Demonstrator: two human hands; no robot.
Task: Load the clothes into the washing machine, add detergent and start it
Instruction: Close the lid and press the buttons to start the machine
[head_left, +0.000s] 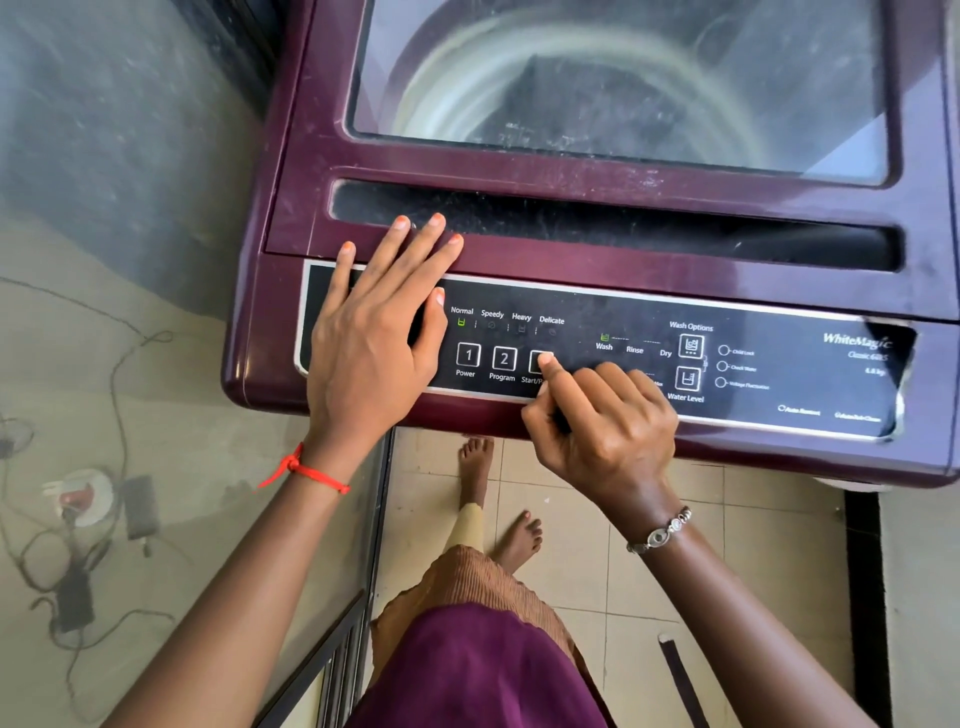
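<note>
Washer (291, 156), beige tiled floor (597, 561), left grip (374, 343) flat on panel (779, 364), right grip (608, 431) curled, forefinger (558, 379) on Start button (535, 360)

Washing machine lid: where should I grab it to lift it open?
Best by the long dark hollow running along the front edge of the lid. Reach in from the front, over the control panel, hook your fingertips into it and lift. The rest of the lid is smooth frame and glass window, so that hollow looks like the only place fingers can catch.
</note>
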